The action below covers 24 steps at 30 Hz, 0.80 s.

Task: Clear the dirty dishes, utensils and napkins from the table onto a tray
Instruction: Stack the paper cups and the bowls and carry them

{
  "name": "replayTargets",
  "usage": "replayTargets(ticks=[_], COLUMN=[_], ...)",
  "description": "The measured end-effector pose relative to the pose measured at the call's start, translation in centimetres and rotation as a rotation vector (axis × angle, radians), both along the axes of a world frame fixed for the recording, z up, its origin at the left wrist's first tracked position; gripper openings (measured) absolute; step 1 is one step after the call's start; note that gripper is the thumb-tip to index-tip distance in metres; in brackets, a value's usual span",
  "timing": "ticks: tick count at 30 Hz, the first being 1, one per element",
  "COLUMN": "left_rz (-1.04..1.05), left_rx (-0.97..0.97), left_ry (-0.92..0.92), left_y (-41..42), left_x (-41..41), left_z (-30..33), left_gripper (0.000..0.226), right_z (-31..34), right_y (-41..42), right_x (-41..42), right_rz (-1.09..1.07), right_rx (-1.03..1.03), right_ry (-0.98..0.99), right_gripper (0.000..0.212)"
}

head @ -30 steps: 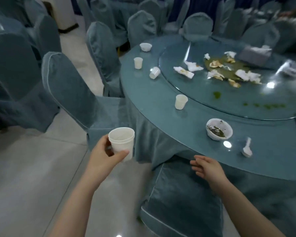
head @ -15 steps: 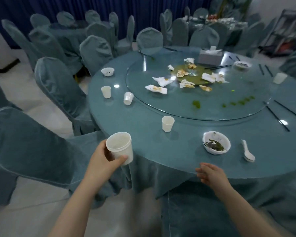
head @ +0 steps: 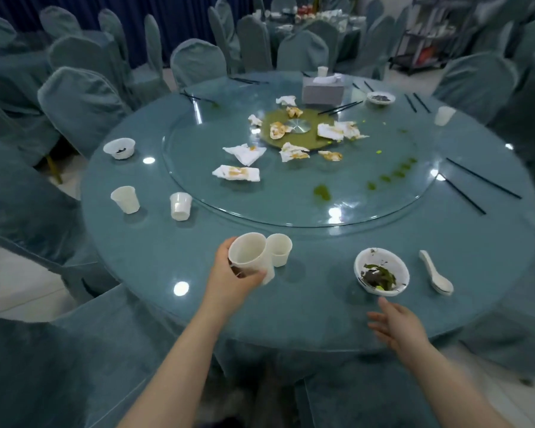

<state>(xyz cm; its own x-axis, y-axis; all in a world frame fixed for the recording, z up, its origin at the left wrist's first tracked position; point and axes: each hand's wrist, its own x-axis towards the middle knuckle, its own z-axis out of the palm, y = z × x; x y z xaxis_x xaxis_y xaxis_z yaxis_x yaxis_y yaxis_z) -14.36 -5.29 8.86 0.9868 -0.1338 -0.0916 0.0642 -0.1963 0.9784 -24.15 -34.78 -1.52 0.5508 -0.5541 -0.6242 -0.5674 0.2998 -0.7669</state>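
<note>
Now, head view, the only one. Over the last second the left hand (head: 229, 273) had come up from below the worktop's near edge, out by the chairs, to a spot over the worktop (head: 155, 261) itself. It still gripped the white paper cup (head: 248, 254), fingers curled round the wall, mouth tilted toward the camera. That held cup stood just beside a second cup (head: 279, 249) on the near edge; whether the two touched could not be told. Judgement: next step is probably nesting or stacking these two.

The right hand (head: 396, 327) had lifted from the near rim and reached forward, fingers straight and spread, holding nothing, near but apart from the dirty bowl (head: 381, 271) with green scraps. A white spoon (head: 436, 273) lay to the bowl's right.

Remaining on the worktop:
- two cups (head: 124, 199) and (head: 180, 206) at the left edge, and a small bowl (head: 119, 148) beyond them;
- soiled napkins (head: 237, 173) on the glass turntable (head: 368, 211);
- black chopsticks (head: 476, 186) at the right edge;
- a tissue box (head: 322, 91), another bowl (head: 380, 97) and a cup (head: 444, 115) at the far side.

No tray in view. Judgement: clearing barely begun; one item in hand, nothing yet deposited.
</note>
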Motion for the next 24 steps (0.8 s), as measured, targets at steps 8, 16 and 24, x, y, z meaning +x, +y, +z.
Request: replayTargets(ticks=[8, 16, 24], left_rz=[-0.210, -0.427, -0.582], left_rx=[0.070, 0.202, 0.249], left_ry=[0.032, 0.123, 0.140], left_y=[-2.3, -4.6, -5.5], left_x=[9.5, 15.5, 15.9], left_z=[-1.7, -6.2, -9.4], left_gripper=[0.064, 0.062, 0.056], right_z=[0.4, -0.3, 0.5], right_y=[-0.2, 0.2, 1.4], right_x=[4.4, 6.7, 6.0], right_rz=[-0.239, -0.439, -0.408], right_rx=[0.086, 0.097, 0.101], right_ry=[0.030, 0.047, 0.113], right_gripper=[0.029, 0.022, 0.013])
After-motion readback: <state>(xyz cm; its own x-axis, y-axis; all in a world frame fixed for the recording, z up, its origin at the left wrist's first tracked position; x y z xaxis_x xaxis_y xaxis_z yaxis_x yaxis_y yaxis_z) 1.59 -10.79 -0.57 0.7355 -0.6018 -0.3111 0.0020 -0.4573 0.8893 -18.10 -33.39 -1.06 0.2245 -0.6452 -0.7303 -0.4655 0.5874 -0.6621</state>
